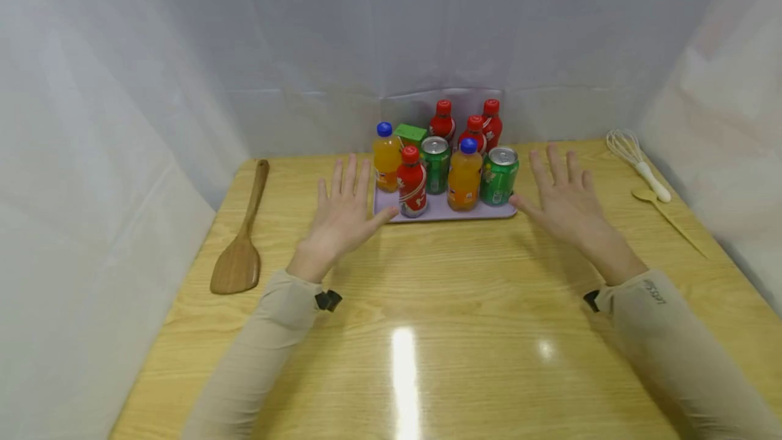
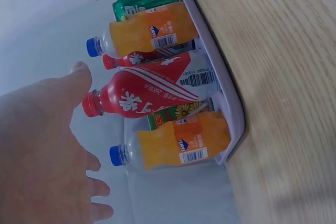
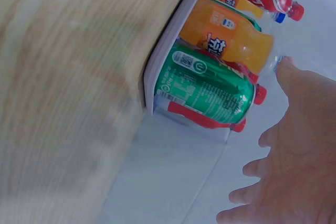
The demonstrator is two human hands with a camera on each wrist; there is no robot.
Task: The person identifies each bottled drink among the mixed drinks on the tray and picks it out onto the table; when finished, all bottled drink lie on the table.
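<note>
Several drinks stand on a pale purple tray (image 1: 440,217) at the back of the table. Among them are a red bottle (image 1: 412,185) in front, an orange soda bottle (image 1: 464,178) with a blue cap, another orange soda bottle (image 2: 181,142), and a green can (image 3: 207,85) at the right end. A green carton (image 1: 411,133) is partly hidden behind them, as are other red bottles. My left hand (image 1: 343,214) is spread with straight fingers off the tray's left side. Beyond the right end, my right hand (image 1: 568,206) is likewise spread. Neither hand holds anything.
A wooden spatula (image 1: 238,260) lies at the left of the table (image 1: 464,331). Toward the right edge lie a whisk (image 1: 641,165) with a white handle and a yellowish spoon-like utensil (image 1: 668,219). Pale sheeting (image 1: 305,53) hangs behind and at both sides.
</note>
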